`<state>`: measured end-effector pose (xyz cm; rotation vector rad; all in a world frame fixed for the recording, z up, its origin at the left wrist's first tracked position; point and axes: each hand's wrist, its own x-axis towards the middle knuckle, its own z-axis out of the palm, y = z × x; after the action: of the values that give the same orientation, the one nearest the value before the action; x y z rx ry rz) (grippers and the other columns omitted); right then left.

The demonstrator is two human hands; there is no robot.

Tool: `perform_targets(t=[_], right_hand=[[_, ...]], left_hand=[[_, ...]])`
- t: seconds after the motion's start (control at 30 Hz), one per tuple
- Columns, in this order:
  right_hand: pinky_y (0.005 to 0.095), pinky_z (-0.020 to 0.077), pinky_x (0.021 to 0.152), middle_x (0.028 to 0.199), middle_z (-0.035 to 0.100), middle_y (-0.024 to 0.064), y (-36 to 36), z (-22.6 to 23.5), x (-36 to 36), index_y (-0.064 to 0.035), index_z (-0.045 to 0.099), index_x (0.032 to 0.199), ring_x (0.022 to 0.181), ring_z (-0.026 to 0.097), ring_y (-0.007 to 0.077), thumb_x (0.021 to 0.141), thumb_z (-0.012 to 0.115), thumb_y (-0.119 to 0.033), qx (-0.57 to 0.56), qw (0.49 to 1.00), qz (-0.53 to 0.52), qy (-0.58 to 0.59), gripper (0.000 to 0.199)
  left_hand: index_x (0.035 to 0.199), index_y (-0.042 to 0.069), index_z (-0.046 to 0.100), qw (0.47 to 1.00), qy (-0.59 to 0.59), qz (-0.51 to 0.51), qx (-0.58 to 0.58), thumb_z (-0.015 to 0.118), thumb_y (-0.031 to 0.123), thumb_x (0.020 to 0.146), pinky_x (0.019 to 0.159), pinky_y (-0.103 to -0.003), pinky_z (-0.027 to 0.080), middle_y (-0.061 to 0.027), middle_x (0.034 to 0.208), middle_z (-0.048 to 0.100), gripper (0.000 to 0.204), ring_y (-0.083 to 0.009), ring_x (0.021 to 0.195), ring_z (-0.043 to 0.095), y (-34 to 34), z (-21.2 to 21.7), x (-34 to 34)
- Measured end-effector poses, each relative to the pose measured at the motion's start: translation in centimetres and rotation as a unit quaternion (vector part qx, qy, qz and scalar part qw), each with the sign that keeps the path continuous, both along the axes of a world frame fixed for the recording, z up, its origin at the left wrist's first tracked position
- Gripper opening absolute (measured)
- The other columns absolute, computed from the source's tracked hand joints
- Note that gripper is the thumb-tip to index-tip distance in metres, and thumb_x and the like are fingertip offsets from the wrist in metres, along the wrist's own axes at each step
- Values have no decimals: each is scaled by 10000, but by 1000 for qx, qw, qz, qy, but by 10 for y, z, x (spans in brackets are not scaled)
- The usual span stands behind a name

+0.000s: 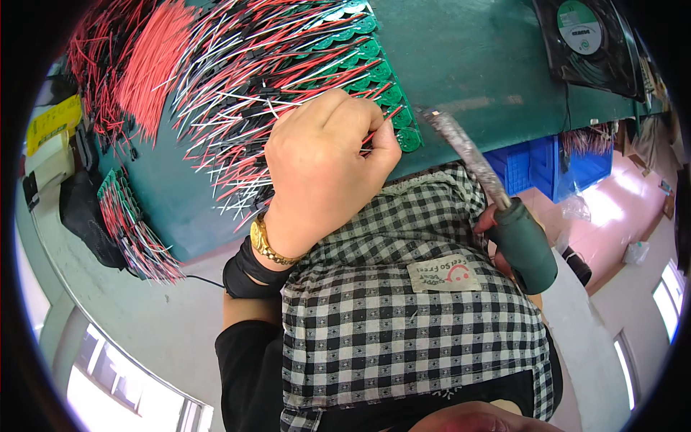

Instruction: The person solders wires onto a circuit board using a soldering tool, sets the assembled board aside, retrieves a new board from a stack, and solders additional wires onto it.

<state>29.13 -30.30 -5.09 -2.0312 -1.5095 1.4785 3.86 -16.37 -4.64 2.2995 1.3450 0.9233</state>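
We are observing the left hand (324, 169) resting near the centre of the view, its fingers curled together and pinching a red wire (380, 126) at the edge of a green circuit board panel (389, 93), which is lying at about twelve o'clock on the green bench (468, 65). The right hand (504, 245) is sitting at three o'clock, largely hidden, and is gripping the dark green handle of a soldering iron (497, 201); the iron's tip is pointing toward one o'clock, just beside the panel's corner. A mass of red, white and black leads (237, 72) is fanning out toward eleven o'clock. A blue crate (547, 165) is standing at two o'clock, a fan (586, 43) at one o'clock.
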Motion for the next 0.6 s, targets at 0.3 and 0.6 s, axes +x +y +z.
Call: perform_targets(t=[0.3,0.6], right_hand=[[278,456,718,886,591,125,26,55,-20,3,555,927,762,568,182,911,533,-315,-234,899,-320,188,319],[277,448,640,872,562,103,-35,55,-42,50,499,1144,722,548,180,834,599,-419,248,927,-111,260,572]], left_hand=[[655,66,567,1000,-6,3,1,697,-14,629,440,-245,397,-17,580,513,154,-132,483,503,-2,12,-12],[664,85,560,999,1,-20,28,674,83,659,501,-337,411,-50,620,522,114,-219,566,552,-26,67,-38]])
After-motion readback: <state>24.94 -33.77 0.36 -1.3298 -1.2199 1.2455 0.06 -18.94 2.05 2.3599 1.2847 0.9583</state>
